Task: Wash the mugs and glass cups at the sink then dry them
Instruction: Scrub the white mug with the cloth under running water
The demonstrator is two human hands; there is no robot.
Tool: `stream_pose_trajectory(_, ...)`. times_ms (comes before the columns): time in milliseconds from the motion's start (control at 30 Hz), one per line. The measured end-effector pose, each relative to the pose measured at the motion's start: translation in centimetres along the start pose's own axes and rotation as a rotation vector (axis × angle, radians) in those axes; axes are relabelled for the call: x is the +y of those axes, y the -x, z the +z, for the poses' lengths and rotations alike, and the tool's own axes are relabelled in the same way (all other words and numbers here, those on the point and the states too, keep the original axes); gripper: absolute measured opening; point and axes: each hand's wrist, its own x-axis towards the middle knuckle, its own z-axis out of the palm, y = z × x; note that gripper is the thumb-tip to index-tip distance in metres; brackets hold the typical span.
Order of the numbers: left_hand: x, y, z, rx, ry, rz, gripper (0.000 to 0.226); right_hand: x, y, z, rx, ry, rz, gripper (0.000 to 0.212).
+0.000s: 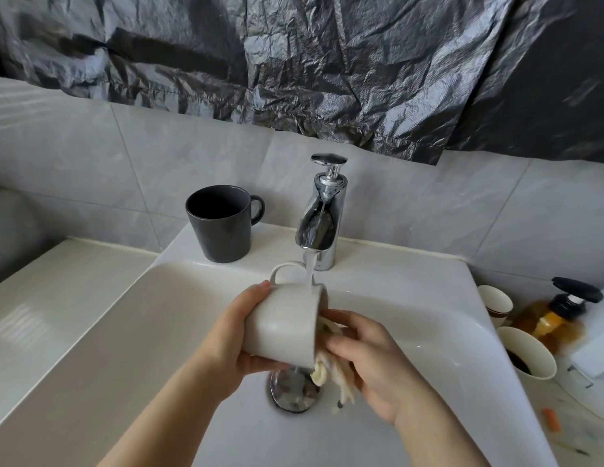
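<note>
My left hand grips a white mug tipped on its side over the sink, with its handle pointing away from me. Water runs from the chrome tap onto the mug's rim. My right hand holds a wet pale cloth pressed into the mug's mouth. A dark grey mug stands upright on the sink's back ledge, left of the tap. The drain shows below the mug.
On the right counter stand two cream cups, the nearer one with dark liquid inside, and an amber pump bottle. A flat white counter lies to the left. Black plastic sheeting covers the wall above the tiles.
</note>
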Motion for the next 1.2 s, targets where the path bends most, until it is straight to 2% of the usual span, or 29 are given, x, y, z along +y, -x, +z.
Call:
stream_pose_trajectory(67,-0.1,0.0,0.1,0.011,-0.008,0.007,0.023,0.2,-0.1,0.0,0.142,0.135,-0.07,0.009)
stream_pose_trajectory(100,-0.1,0.0,0.1,0.019,0.003,0.0,0.023,0.3,-0.2,-0.1,0.229,0.153,-0.135,0.014)
stream_pose_trajectory(200,0.1,0.0,0.2,0.026,0.04,-0.011,0.024,-0.1,-0.4,-0.5,0.377,-0.071,-0.27,0.018)
stream_pose_trajectory(267,0.2,0.0,0.2,0.026,0.052,-0.008,0.024,-0.5,-0.1,-0.4,0.315,-0.292,-0.238,0.017)
stream_pose_trajectory(333,0.1,-0.1,0.1,0.017,0.046,-0.008,0.026,-0.5,0.2,0.3,0.102,-0.383,-0.189,0.03)
stream_pose_trajectory(400,0.0,-0.1,0.0,-0.005,0.022,-0.019,0.03,0.0,0.7,1.3,-0.145,-0.25,-0.18,0.05)
stream_pose_trajectory(500,-0.1,0.1,-0.2,-0.055,-0.036,-0.045,0.045,0.9,1.2,2.1,-0.335,0.152,-0.186,0.065)
stream_pose_trajectory(533,-0.2,0.2,-0.2,-0.07,-0.075,-0.043,0.047,1.5,1.1,2.1,-0.346,0.297,-0.171,0.066)
stream_pose_trajectory(600,-0.4,0.2,0.0,-0.101,-0.165,-0.01,0.038,2.5,0.6,2.1,-0.21,0.613,-0.169,0.053)
stream_pose_trajectory(667,-0.6,0.2,0.3,-0.08,-0.197,0.021,0.025,2.9,0.2,2.1,-0.15,0.709,-0.114,0.042)
stream_pose_trajectory(733,-0.7,0.2,0.2,-0.043,-0.211,0.07,0.015,2.6,-0.1,2.4,-0.211,0.515,-0.054,0.048)
stream_pose_trajectory(833,-0.8,0.1,0.2,-0.078,-0.256,0.141,0.022,1.9,-0.3,1.5,-0.345,-0.22,0.042,0.066)
stream_pose_trajectory(867,-0.7,0.1,0.3,-0.088,-0.261,0.149,0.026,1.5,-0.2,1.4,-0.356,-0.403,0.056,0.071)
stream_pose_trajectory(900,-0.7,0.1,0.4,-0.088,-0.253,0.143,0.024,1.6,-0.2,1.3,-0.366,-0.46,0.055,0.076)
stream_pose_trajectory(933,-0.7,0.0,0.4,-0.078,-0.236,0.124,0.02,1.6,-0.1,1.4,-0.359,-0.401,0.046,0.079)
stream_pose_trajectory(967,-0.8,0.0,0.4,-0.061,-0.215,0.101,0.017,1.9,-0.2,1.7,-0.334,-0.203,0.03,0.076)
stream_pose_trajectory(1033,-0.9,0.0,0.4,-0.04,-0.19,0.067,0.015,2.8,-0.2,2.2,-0.214,0.473,-0.08,0.044)
stream_pose_trajectory(1067,-1.0,0.0,0.4,-0.04,-0.192,0.056,0.014,2.9,-0.3,2.4,-0.153,0.712,-0.136,0.028)
stream_pose_trajectory(1100,-1.1,0.0,0.3,-0.045,-0.193,0.048,0.015,2.9,-0.3,2.5,-0.119,0.799,-0.158,0.024)
stream_pose_trajectory(1133,-1.1,0.0,0.2,-0.053,-0.193,0.05,0.016,2.8,-0.3,2.6,-0.114,0.764,-0.144,0.024)
stream_pose_trajectory(1200,-1.0,-0.1,0.2,-0.09,-0.204,0.085,0.023,2.4,-0.2,2.3,-0.189,0.356,-0.006,0.056)
